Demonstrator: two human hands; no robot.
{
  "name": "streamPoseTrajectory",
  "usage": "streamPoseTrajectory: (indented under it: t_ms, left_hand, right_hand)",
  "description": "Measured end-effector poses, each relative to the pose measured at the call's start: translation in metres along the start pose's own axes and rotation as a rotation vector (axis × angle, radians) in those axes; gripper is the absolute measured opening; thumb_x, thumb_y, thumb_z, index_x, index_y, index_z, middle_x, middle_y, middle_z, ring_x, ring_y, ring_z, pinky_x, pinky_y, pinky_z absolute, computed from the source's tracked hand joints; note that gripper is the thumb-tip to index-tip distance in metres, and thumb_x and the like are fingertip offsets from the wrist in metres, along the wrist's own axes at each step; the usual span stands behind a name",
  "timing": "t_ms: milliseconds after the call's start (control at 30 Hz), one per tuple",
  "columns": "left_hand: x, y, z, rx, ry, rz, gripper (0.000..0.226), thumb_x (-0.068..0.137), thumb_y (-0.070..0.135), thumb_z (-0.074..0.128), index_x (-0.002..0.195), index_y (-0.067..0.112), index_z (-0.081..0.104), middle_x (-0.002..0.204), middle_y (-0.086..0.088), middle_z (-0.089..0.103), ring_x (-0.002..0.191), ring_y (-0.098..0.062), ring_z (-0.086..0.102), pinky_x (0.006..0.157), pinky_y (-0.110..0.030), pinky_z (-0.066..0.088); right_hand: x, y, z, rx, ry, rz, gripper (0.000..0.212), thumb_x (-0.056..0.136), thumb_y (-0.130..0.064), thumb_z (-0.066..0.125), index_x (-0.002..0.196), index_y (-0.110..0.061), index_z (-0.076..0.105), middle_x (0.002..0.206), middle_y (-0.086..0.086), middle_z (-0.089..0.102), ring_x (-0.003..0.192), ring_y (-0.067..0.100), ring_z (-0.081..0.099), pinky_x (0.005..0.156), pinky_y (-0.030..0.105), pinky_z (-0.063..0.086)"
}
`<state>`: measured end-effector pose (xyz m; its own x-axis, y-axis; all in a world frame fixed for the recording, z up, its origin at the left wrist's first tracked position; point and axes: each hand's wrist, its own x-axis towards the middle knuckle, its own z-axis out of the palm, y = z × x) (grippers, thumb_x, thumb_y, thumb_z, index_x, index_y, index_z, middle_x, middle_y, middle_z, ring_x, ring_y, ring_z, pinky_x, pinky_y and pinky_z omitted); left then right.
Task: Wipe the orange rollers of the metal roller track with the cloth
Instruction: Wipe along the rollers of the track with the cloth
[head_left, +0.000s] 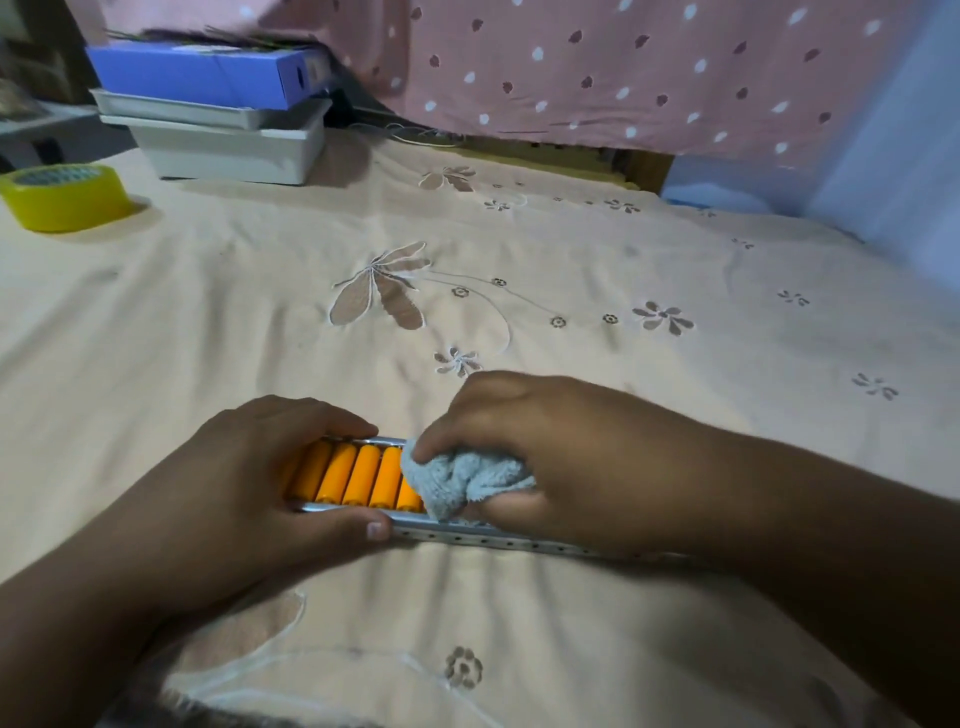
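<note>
A metal roller track (483, 535) lies across the embroidered peach bedsheet in front of me, its perforated side rail facing me. Several orange rollers (358, 475) show at its left end. My left hand (244, 483) grips that left end, fingers over the far rail and thumb on the near rail. My right hand (524, 447) presses a bunched light-blue cloth (457, 480) onto the rollers just right of the exposed ones. The rest of the track runs under my right hand and forearm and is mostly hidden.
A yellow tape roll (65, 197) sits at the far left. Stacked white trays (223, 140) with a blue box (208, 73) on top stand at the back left. A pink dotted fabric (623, 73) hangs behind, and a blue wall (893, 156) is at the right.
</note>
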<state>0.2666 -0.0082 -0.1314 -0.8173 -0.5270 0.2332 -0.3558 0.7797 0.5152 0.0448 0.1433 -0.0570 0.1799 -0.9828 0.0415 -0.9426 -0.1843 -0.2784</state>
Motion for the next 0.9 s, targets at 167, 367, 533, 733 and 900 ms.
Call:
streamPoseTrajectory:
  t_ms: [167,367,533,733,900]
  left_hand:
    - [-0.001,0.001,-0.001,-0.004,0.006,-0.003,0.072,0.057,0.093,0.06,0.118,0.055,0.056,0.113,0.036,0.056,0.105,0.009,0.054,0.076,-0.021,0.046]
    - [0.0,0.002,-0.001,0.005,-0.005,-0.01,0.07,0.058,0.094,0.058,0.118,0.058,0.054,0.115,0.038,0.054,0.105,0.013,0.052,0.073,-0.019,0.046]
    - [0.001,-0.004,0.0,0.027,-0.034,-0.033,0.073,0.059,0.093,0.059,0.122,0.055,0.055,0.117,0.036,0.055,0.104,0.015,0.052,0.068,-0.019,0.047]
    - [0.002,-0.009,0.003,0.053,-0.065,-0.057,0.075,0.058,0.092,0.062,0.123,0.054,0.056,0.118,0.034,0.056,0.104,0.016,0.052,0.068,-0.018,0.047]
    - [0.002,-0.011,0.004,0.047,-0.063,-0.035,0.077,0.056,0.091,0.064,0.123,0.053,0.057,0.119,0.034,0.056,0.105,0.016,0.052,0.067,-0.018,0.048]
  right_hand:
    - [0.014,0.04,-0.006,-0.152,0.037,0.154,0.037,0.089,-0.03,0.065,0.125,-0.035,0.061,0.116,-0.011,0.057,0.099,0.008,0.056,0.085,0.032,0.048]
    - [-0.012,0.065,-0.041,-0.088,0.242,0.272,0.042,0.082,-0.045,0.069,0.122,-0.046,0.057,0.109,-0.022,0.055,0.094,-0.006,0.053,0.073,0.017,0.041]
    - [-0.054,0.043,-0.048,0.014,0.31,0.171,0.042,0.081,-0.048,0.069,0.121,-0.049,0.058,0.11,-0.026,0.056,0.101,-0.007,0.055,0.076,0.003,0.039]
    - [-0.071,0.043,-0.006,-0.046,0.027,-0.075,0.044,0.087,-0.02,0.065,0.129,-0.032,0.056,0.113,-0.011,0.055,0.105,0.003,0.055,0.089,0.024,0.045]
    - [-0.057,0.103,-0.014,-0.238,0.092,0.195,0.038,0.094,-0.03,0.062,0.131,-0.034,0.057,0.118,-0.007,0.053,0.105,0.013,0.055,0.087,0.036,0.048]
